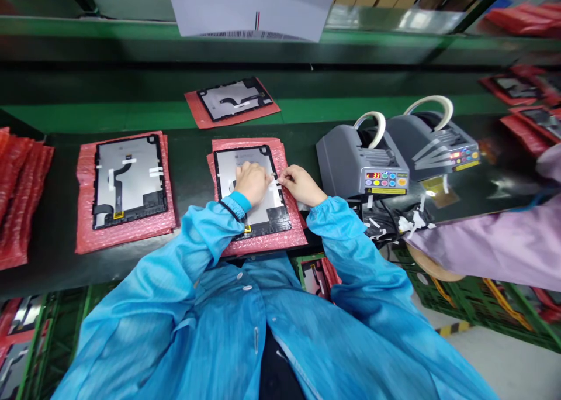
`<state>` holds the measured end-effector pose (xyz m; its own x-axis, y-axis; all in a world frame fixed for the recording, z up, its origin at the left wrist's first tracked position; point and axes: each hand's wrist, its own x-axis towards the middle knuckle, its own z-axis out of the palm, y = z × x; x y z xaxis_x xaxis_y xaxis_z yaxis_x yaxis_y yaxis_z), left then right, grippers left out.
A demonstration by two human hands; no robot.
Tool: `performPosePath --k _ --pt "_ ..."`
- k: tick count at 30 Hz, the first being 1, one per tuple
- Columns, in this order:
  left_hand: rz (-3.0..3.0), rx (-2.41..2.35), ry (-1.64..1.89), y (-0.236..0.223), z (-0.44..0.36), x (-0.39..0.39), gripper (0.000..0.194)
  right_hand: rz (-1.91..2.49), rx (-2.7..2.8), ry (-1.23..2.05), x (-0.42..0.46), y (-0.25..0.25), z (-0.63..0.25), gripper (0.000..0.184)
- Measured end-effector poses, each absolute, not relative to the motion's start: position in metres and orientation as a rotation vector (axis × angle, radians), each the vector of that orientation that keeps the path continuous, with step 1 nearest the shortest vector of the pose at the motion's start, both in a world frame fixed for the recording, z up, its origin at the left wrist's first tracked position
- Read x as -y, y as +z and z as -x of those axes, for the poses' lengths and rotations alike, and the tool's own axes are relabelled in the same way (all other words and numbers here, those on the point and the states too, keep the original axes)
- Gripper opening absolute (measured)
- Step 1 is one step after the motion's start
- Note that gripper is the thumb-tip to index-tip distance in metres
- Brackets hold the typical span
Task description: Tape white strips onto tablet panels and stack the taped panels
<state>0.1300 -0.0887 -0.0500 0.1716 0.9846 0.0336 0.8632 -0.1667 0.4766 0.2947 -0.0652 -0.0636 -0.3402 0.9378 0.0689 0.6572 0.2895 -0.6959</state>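
Observation:
In front of me a tablet screen panel (260,220) lies back side up on red bubble wrap (293,210). Resting on the panel's upper middle, my left hand (253,182) has its fingers curled down, and what lies under the fingertips is hidden. My right hand (302,185) pinches a small strip of white tape (279,179) at the panel's right edge, close to the left fingertips. Short white tape pieces show on the panel just below the hands. A yellow tab on its lower edge is partly covered by my left sleeve.
Another panel (129,180) on bubble wrap is to the left, beside stacked red wrap (21,201). One more panel (236,99) lies farther back. Right stand two tape dispensers (363,160) (432,137), with cables and tape scraps (412,221) before them. A co-worker's sleeve (495,239) reaches in.

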Motion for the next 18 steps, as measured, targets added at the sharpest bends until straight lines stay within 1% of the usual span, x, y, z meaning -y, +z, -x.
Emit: performPosePath --k 4,7,10,12,15,18 --pt "-2.124 -1.744 0.426 -0.047 -0.131 0.090 0.024 1.489 2.073 0.829 0.065 -0.062 -0.292 0.018" --pt "-2.125 -1.742 0.406 -0.044 -0.129 0.088 0.020 1.600 1.891 0.953 0.067 -0.069 -0.290 0.021" --pt "-2.076 -1.762 0.454 -0.042 -0.125 0.086 0.013 1.659 1.528 1.089 0.072 -0.080 -0.290 0.033" --pt "-2.053 -1.739 0.468 -0.041 -0.124 0.087 0.014 1.622 1.390 1.159 0.074 -0.086 -0.291 0.040" --pt "-2.088 -1.689 0.418 -0.038 -0.127 0.089 0.016 1.535 1.378 1.252 0.075 -0.090 -0.293 0.037" --pt "-2.117 -1.737 0.376 -0.033 -0.120 0.092 0.010 1.520 1.409 1.240 0.074 -0.088 -0.294 0.033"
